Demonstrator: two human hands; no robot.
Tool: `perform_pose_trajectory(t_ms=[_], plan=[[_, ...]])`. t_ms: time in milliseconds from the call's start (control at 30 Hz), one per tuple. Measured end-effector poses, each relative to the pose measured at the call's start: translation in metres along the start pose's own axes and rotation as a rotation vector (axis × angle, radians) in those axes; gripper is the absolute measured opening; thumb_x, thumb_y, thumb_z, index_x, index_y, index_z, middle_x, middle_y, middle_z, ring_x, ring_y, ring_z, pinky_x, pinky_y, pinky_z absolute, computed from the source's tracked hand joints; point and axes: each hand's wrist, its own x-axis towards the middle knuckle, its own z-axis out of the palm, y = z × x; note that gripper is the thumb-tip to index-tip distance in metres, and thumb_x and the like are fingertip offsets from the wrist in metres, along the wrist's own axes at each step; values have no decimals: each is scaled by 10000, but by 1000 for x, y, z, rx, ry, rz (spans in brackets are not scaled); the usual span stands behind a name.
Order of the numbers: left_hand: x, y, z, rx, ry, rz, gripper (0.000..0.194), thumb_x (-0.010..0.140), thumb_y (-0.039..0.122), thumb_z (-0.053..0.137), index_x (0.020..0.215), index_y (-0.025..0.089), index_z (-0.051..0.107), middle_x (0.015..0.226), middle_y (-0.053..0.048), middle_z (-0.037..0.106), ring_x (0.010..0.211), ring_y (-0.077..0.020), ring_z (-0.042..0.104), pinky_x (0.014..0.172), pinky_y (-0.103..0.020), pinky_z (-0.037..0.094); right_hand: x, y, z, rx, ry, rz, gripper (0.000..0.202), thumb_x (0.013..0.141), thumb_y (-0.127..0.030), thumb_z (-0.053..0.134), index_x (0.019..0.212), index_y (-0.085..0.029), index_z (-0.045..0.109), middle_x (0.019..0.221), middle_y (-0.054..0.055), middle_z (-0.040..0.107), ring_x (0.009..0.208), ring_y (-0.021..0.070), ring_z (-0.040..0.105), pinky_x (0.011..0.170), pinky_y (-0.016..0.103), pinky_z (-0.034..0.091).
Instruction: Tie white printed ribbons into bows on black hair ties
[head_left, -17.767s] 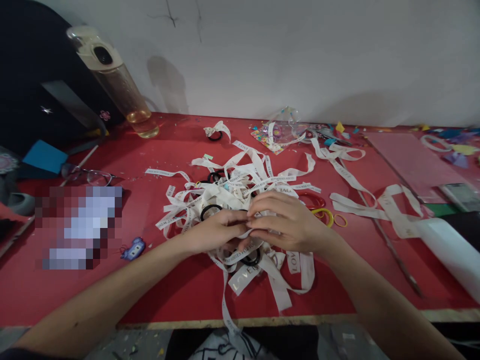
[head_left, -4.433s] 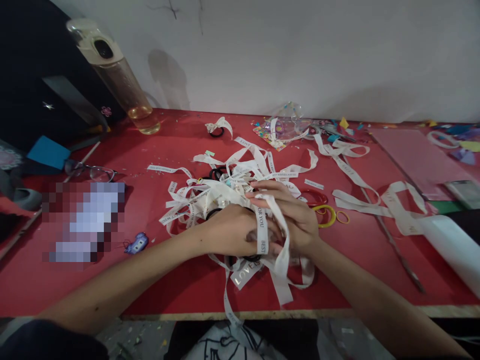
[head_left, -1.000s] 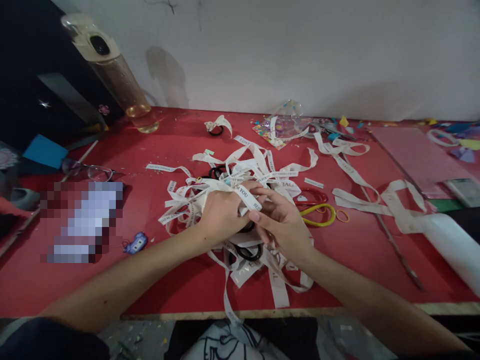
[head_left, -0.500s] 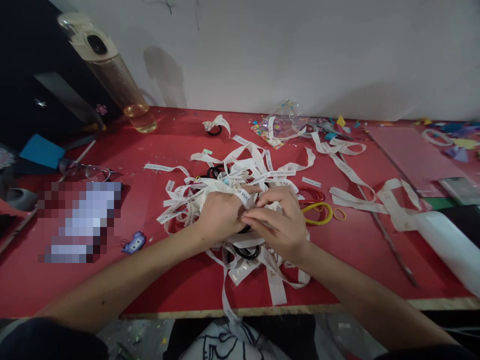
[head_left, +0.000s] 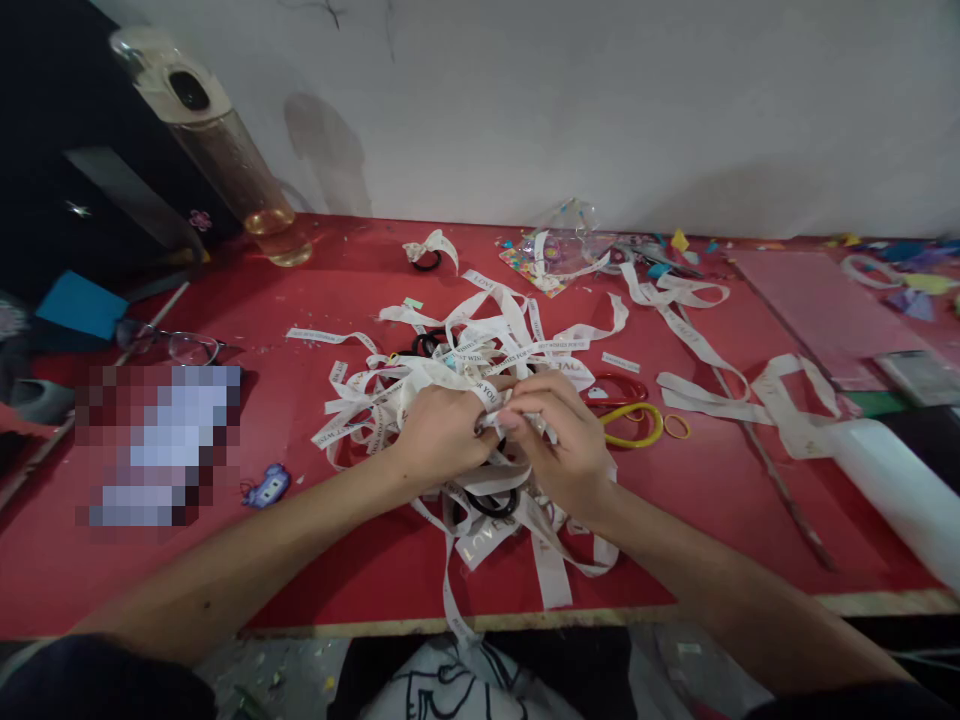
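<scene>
Both of my hands meet over a tangled heap of white printed ribbons (head_left: 480, 545) on the red table. My left hand (head_left: 442, 428) is closed on a strip of ribbon (head_left: 487, 393), which loops up over its fingers. My right hand (head_left: 564, 440) pinches a white end of ribbon with thumb and forefinger, touching the left hand's fingertips. The fingers partly hide where the ribbon passes between them. Black hair ties (head_left: 495, 500) lie in the heap below and behind the hands. Beside the right hand lie a red-looped and a yellow-looped handle (head_left: 637, 428).
A water bottle (head_left: 225, 150) stands at the back left, near glasses (head_left: 191, 347) and a purple trinket (head_left: 268, 486). A ribbon bow on a black hair tie (head_left: 431, 252) sits at the back. To the right are loose ribbons (head_left: 701, 345), a thin stick (head_left: 787, 500) and a white roll (head_left: 892, 490).
My right thumb and fingers have shifted slightly at the left fingertips, and a white ribbon end now shows between them. My left hand stays nearly in place.
</scene>
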Motion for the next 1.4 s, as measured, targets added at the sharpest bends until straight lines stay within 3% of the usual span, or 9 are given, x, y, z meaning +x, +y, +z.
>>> perform_pose_trajectory(t_ms=[100, 200, 333, 533, 667, 767, 933, 1167, 1400], plan=[[0, 0, 0, -53, 16, -1, 371, 825, 247, 515, 1152, 194, 681, 977, -87, 789, 968, -293, 741, 856, -363, 537, -1, 0, -1, 26, 29, 59, 101, 972, -170, 545, 970, -225, 630, 961, 47, 638, 938, 183, 607, 827, 350, 503], [0, -2, 0, -70, -11, 14, 346, 762, 237, 580, 1084, 190, 698, 993, -78, 792, 930, -287, 743, 811, -337, 533, 1, -1, -3, 5, 14, -69, 213, 906, -248, 667, 1110, -219, 612, 1041, 78, 640, 1006, 224, 600, 880, 398, 505], [0, -2, 0, -13, -58, 18, 360, 757, 255, 575, 1078, 163, 709, 904, -101, 793, 839, -298, 744, 732, -339, 524, 2, -2, -1, -39, -23, -171, 149, 868, -227, 716, 993, -222, 635, 966, 64, 629, 952, 220, 596, 841, 391, 502], [-1, 1, 0, -80, -8, -1, 408, 801, 250, 528, 1174, 201, 684, 909, -80, 791, 870, -277, 743, 777, -342, 525, -1, 4, -2, 90, 177, 130, 168, 1007, -210, 457, 996, -233, 623, 964, 50, 629, 942, 195, 601, 842, 367, 498], [0, -3, 1, -59, -21, -3, 251, 755, 223, 546, 930, 174, 719, 854, -86, 778, 818, -265, 731, 748, -322, 510, 2, 1, -5, 14, 34, -134, 292, 936, -339, 609, 1202, -218, 597, 1079, 94, 634, 1029, 250, 595, 894, 424, 499], [1, -3, 2, 77, -87, -26, 132, 696, 233, 580, 701, 146, 679, 681, -103, 725, 642, -257, 681, 598, -305, 443, 5, -3, -2, -86, -31, -227, 266, 886, -233, 685, 1143, -213, 615, 1041, 90, 645, 1010, 243, 597, 891, 421, 501], [1, 0, 1, 120, -86, -1, 252, 775, 323, 534, 694, 143, 690, 610, -105, 690, 599, -263, 661, 551, -308, 369, 1, -1, 1, 43, -2, -76, 122, 910, -132, 624, 976, -234, 628, 941, 34, 665, 942, 194, 611, 848, 369, 506], [0, -4, 2, -106, 6, 77, 254, 837, 337, 564, 797, 151, 732, 693, -69, 731, 630, -200, 661, 618, -273, 422, -1, 7, -1, 185, 259, 431, 195, 994, -365, 535, 905, -239, 654, 817, -6, 628, 730, 136, 566, 695, 278, 476], [3, -8, -6, -557, -24, 146, 367, 851, 439, 645, 1021, 134, 758, 693, -5, 687, 650, -138, 586, 643, -220, 446, 1, 15, 3, 637, 300, 417, 111, 939, -338, 595, 915, -244, 649, 929, 13, 652, 858, 166, 610, 788, 317, 497]])
